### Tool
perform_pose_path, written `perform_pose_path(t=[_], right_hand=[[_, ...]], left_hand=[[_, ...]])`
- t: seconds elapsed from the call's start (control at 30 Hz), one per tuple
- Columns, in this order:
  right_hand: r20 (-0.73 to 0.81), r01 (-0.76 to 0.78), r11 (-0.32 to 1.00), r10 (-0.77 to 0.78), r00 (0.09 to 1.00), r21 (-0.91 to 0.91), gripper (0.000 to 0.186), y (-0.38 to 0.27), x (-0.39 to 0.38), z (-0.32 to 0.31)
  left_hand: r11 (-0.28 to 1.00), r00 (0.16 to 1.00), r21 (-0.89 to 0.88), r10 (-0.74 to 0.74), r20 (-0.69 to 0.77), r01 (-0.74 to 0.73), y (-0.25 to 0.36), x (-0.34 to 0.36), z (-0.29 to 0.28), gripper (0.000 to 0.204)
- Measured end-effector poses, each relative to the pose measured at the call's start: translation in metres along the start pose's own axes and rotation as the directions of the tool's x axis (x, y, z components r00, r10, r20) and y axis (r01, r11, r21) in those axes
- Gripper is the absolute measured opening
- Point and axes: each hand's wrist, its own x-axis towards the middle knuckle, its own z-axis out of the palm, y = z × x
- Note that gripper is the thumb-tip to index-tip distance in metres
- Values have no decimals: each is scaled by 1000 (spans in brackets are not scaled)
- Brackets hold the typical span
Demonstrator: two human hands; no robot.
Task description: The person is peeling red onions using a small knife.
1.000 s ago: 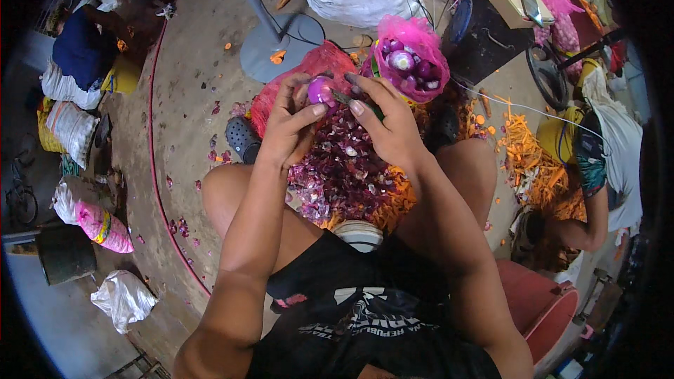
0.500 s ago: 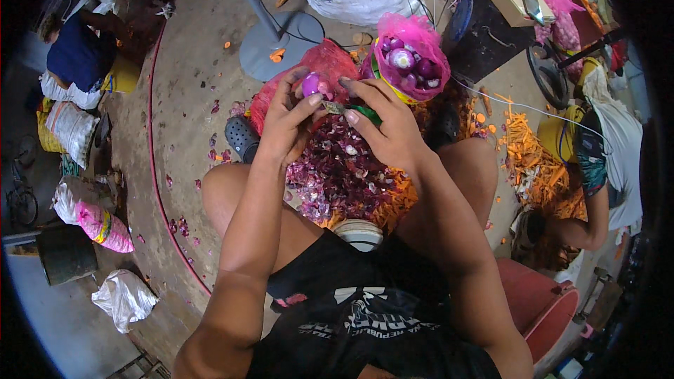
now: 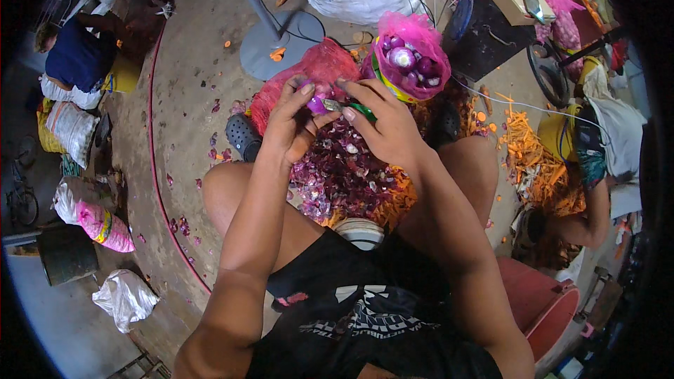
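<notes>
Onion [image 3: 317,104], round, glossy and purple, sits half hidden in the left hand's [image 3: 285,121] grasp over dark-red papery peelings [image 3: 342,165], the right hand [image 3: 390,121] gripping a green-handled metal knife [image 3: 364,111], its blade edge hard to make out.

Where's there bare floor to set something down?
Mostly bare: floor between the red hose and grey stand base, few scraps. Crowded: at centre, onion skins and carrot peelings; just ahead, red mesh bag beside pink onion bag.

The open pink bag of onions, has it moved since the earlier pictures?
No. The open pink bag sits in the same place, right of the round grey base, with no clear shift either way.
</notes>
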Motion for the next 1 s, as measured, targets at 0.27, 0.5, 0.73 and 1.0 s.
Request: perform_pose_path(t=[0.27, 0.5, 0.73, 1.0], right_hand=[[28, 40, 999, -40, 999, 17, 41, -8, 3, -3], [52, -45, 994, 40, 998, 97, 37, 3, 5, -2], [1, -101, 977, 103, 995, 189, 37, 11, 6, -1], [89, -74, 985, 61, 994, 157, 42, 2, 1, -6]], left_hand=[[996, 997, 41, -75, -23, 76, -2, 0, -11, 36], [980, 973, 156, -149, 175, 122, -4, 0, -17, 53], [985, 985, 93, -155, 81, 148, -2, -4, -9, 59], [974, 973, -11, -228, -23, 228, 6, -2, -2, 66]])
